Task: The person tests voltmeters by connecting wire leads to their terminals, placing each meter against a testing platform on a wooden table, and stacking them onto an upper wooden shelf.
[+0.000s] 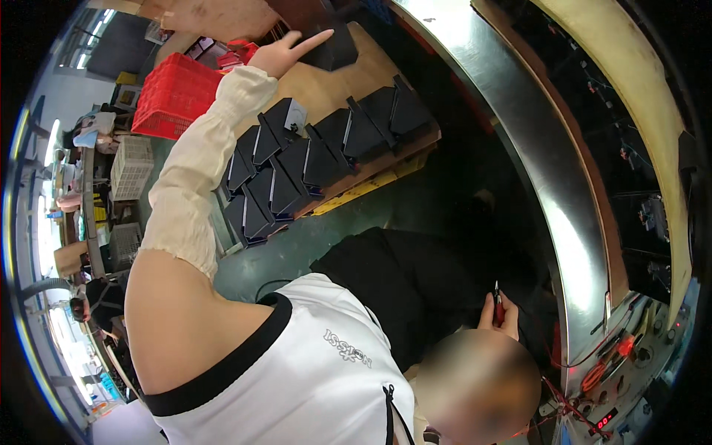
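Note:
My left hand (280,58) reaches out to the far left, its index finger stretched over a dark flat piece (335,50) on a brown board (315,83). Whether the finger touches that piece, I cannot tell. Nearer than this hand, several black angular housings (326,162) stand close together in rows on the board. One of them has a pale plate (296,116) on it. Low on the right, my right hand (506,317) grips a slim tool with a red handle (498,304) and a thin pointed metal tip facing up. A blurred patch hides its wrist.
A red plastic crate (178,96) sits beside my left forearm. On the right curves a shiny metal bench edge (535,178), with a tan strip (656,111) beyond. Red-handled tools and cables (597,374) lie at lower right. Another person (100,304) is far left, near pale crates (132,167).

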Motion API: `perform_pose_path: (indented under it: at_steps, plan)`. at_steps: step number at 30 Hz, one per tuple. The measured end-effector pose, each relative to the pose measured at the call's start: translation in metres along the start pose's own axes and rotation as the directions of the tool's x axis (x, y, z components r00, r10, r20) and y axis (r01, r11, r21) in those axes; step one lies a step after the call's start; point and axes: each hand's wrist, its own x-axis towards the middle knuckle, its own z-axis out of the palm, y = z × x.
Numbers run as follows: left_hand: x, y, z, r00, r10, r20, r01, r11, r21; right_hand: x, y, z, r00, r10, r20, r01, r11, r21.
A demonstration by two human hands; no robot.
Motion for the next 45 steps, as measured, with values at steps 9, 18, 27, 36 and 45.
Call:
perform_pose_path:
  at_steps: [9, 18, 27, 36, 45]
  plan:
    - [-0.032, -0.066, 0.155, 0.939, 0.084, 0.334, -0.053, 0.994, -0.101, -0.027, 0.009, -0.004, 1.0, -0.008, -0.022, 0.008, 1.0, -0.023]
    - [0.009, 0.063, -0.003, 0.83, 0.028, 0.557, -0.002, 0.999, -0.046, -0.037, 0.03, -0.015, 0.986, 0.108, -0.126, -0.112, 0.993, -0.024]
    - [0.153, 0.245, -0.272, 0.64, 0.498, -0.585, -0.74, 0.195, -0.644, -0.006, -0.011, -0.011, 0.977, -0.077, -0.199, 0.058, 0.993, -0.099]
    - [0.316, 0.418, -0.34, 0.584, 0.06, -0.81, -0.518, 0.795, -0.314, -0.044, -0.014, -0.02, 0.958, 0.041, -0.284, -0.065, 0.995, -0.074]
    - [0.223, 0.409, -0.273, 0.301, 0.107, -0.948, -0.885, 0.4, -0.236, -0.088, 0.025, -0.03, 0.927, 0.248, -0.28, -0.29, 0.95, -0.118]
